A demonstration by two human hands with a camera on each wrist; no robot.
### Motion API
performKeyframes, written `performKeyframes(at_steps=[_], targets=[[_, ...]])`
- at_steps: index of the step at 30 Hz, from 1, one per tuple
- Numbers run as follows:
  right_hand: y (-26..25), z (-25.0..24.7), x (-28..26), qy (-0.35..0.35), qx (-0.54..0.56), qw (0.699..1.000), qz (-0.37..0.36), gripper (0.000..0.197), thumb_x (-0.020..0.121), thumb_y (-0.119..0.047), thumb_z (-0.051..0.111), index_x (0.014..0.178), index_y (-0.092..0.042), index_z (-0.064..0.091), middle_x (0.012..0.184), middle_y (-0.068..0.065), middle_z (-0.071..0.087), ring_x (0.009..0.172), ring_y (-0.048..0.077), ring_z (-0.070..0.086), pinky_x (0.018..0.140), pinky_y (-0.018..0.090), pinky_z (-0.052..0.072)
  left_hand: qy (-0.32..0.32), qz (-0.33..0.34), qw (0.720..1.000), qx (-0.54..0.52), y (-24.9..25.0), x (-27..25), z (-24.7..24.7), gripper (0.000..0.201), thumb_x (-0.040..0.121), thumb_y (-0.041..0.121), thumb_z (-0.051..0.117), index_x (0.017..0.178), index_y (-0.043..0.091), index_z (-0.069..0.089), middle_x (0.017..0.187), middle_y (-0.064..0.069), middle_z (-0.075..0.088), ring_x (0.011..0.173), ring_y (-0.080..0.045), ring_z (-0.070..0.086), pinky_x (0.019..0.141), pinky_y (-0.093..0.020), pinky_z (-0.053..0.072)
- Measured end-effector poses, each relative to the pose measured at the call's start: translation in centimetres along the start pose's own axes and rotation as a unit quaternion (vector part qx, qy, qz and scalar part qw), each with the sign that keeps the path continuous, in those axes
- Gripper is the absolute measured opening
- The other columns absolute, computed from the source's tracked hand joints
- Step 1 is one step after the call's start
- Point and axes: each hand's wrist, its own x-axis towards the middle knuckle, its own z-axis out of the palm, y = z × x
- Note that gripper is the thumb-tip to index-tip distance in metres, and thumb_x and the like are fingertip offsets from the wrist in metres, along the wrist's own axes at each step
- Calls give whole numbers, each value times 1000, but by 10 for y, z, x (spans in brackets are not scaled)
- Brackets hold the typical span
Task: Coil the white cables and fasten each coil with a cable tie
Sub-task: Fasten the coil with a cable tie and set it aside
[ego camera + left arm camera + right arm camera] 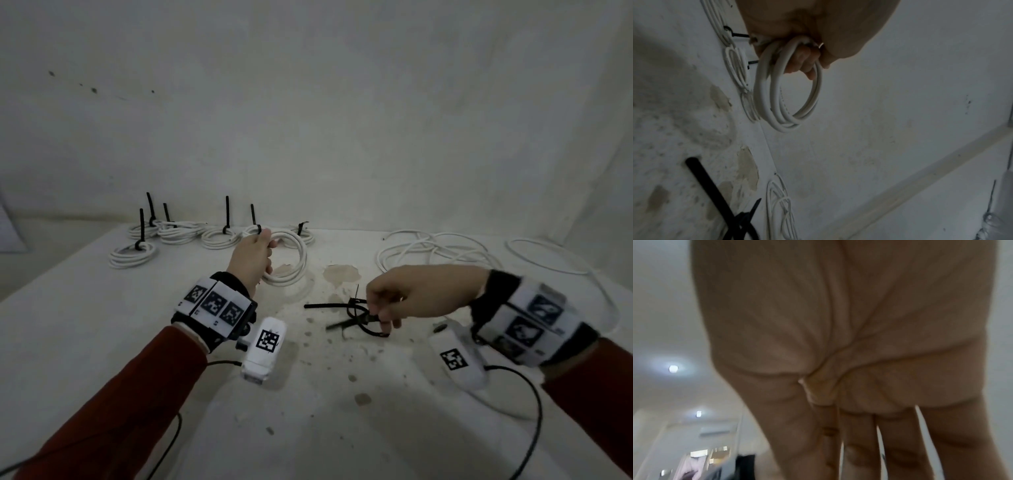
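My left hand (255, 253) grips a coiled white cable (291, 257) and holds it just above the table; in the left wrist view the coil (789, 91) hangs from my curled fingers (803, 63). My right hand (383, 308) reaches down into a small pile of black cable ties (346, 311) at the table's middle and pinches one of them. The right wrist view shows only the palm and fingers (859, 443) up close; the tie is hidden there.
Several tied white coils (178, 233) with black tie tails sticking up lie along the back left. Loose uncoiled white cable (442, 250) sprawls at the back right. The white table (102, 325) is stained and chipped near its middle. Black wires trail from both wrists.
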Motion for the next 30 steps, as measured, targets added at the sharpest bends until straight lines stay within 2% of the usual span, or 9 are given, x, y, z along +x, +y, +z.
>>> performKeyframes(at_steps=[3, 7, 12, 14, 16, 20, 23, 28, 30], targets=[[-15, -20, -28, 28, 72, 996, -45, 11, 96, -7, 54, 91, -16, 58, 84, -1, 69, 77, 15, 63, 75, 28, 53, 0, 26, 999, 22, 4, 1, -1, 36, 102, 28, 37, 74, 11, 50, 62, 2, 41, 49, -14, 34, 45, -21, 32], [-33, -29, -44, 128, 106, 982, -87, 9, 95, -5, 55, 95, -11, 62, 87, 2, 68, 79, 22, 65, 77, 33, 54, -10, 62, 997, 38, 12, -1, 6, 36, 102, 29, 36, 74, 11, 49, 60, 0, 37, 49, -15, 32, 51, -28, 31], [-40, -15, -21, 239, -11, 967, -90, 12, 92, -8, 57, 91, -19, 62, 81, -14, 64, 72, 5, 62, 68, 16, 49, -23, 132, 987, 84, 25, -13, 22, 37, 101, 32, 35, 71, 16, 49, 62, 1, 42, 53, -16, 39, 62, -33, 36], [-36, -7, -8, 299, -50, 948, -101, 9, 92, -9, 58, 91, -17, 61, 81, -16, 59, 77, 6, 57, 67, 12, 44, -21, 164, 982, 92, 31, -20, 26, 37, 101, 32, 35, 69, 18, 49, 61, 3, 43, 56, -15, 40, 68, -37, 36], [-31, -3, 3, 355, -69, 925, -117, 7, 91, -8, 59, 92, -15, 61, 84, -9, 59, 76, 8, 52, 68, 13, 41, -22, 182, 979, 92, 36, -26, 28, 38, 101, 32, 36, 69, 18, 50, 60, 3, 43, 57, -16, 40, 69, -39, 37], [-24, -4, 18, 463, -73, 872, -143, 9, 87, -5, 64, 90, -13, 64, 86, -2, 59, 69, 4, 50, 69, 18, 43, -39, 188, 977, 93, 42, -35, 29, 38, 99, 31, 39, 66, 17, 51, 56, 4, 40, 55, -16, 37, 66, -39, 35], [-25, -4, 25, 540, -43, 825, -162, 7, 87, -4, 66, 90, -10, 66, 84, -1, 63, 73, 6, 54, 70, 13, 44, -52, 185, 976, 101, 43, -40, 30, 39, 99, 30, 41, 64, 18, 55, 52, 5, 39, 51, -16, 36, 62, -37, 34], [-22, 1, 33, 587, 18, 790, -178, 12, 85, -1, 66, 94, -9, 67, 86, -1, 67, 78, 7, 61, 73, 17, 49, -90, 173, 976, 96, 40, -43, 31, 37, 97, 32, 44, 67, 23, 63, 49, 9, 40, 48, -13, 37, 60, -36, 33], [-20, 2, 35, 591, 46, 784, -186, 12, 86, -3, 66, 95, -11, 68, 87, -2, 69, 81, 6, 64, 75, 19, 52, -121, 164, 974, 95, 40, -45, 33, 34, 94, 36, 49, 76, 14, 68, 49, 12, 42, 48, -9, 38, 59, -33, 33]])
